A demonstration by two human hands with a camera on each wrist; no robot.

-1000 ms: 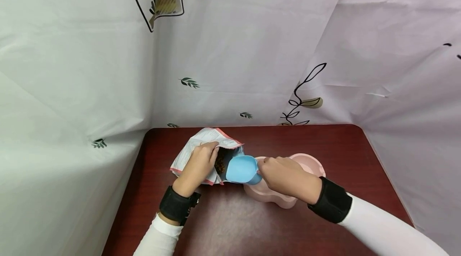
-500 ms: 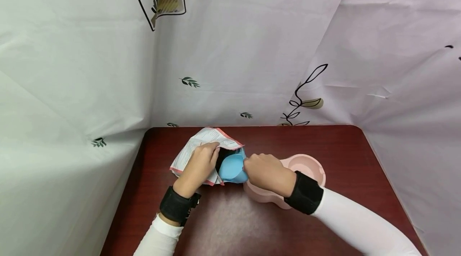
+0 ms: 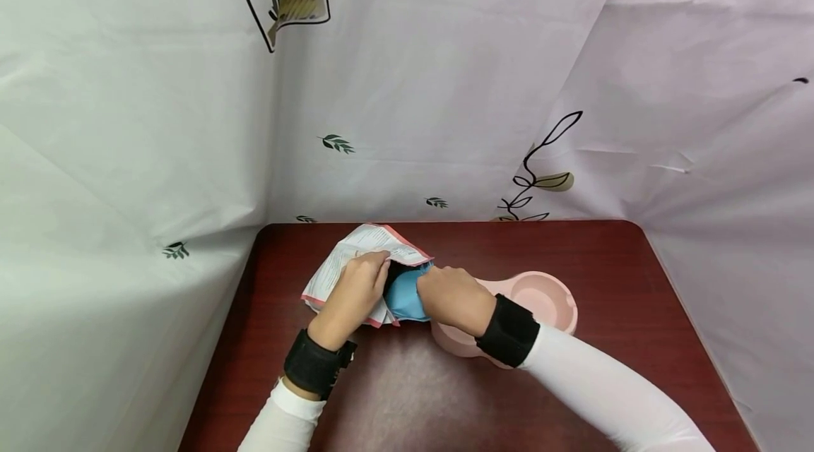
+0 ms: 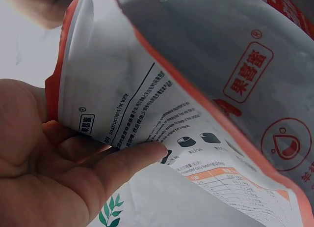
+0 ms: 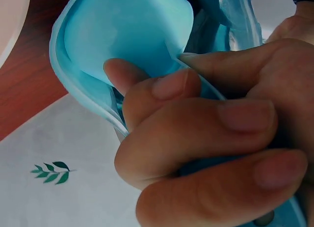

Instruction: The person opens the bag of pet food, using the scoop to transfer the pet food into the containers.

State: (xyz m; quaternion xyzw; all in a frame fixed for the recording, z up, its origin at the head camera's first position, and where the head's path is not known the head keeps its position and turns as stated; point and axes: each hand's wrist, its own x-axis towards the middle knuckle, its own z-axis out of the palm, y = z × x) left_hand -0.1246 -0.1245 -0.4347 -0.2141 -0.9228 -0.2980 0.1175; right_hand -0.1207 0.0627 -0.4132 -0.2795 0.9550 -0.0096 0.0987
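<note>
A white pet food bag with red edges lies on its side, its mouth towards the right. My left hand grips the upper edge of that mouth and keeps it raised; in the left wrist view, the thumb lies over the printed panel. In my right hand is a blue scoop, pushed into the bag's opening. Seen from the right wrist, the fingers curl round the handle, and the scoop's bowl shows nothing in it. The bag's contents are hidden in shadow.
A pink double bowl stands right of the bag, partly under my right hand and wrist. The dark red table reaches back to a white patterned cloth, which also hangs on both sides.
My right hand has moved left with the scoop, from outside the bag's mouth into it. More of the pink bowl shows. The left hand has held still on the bag.
</note>
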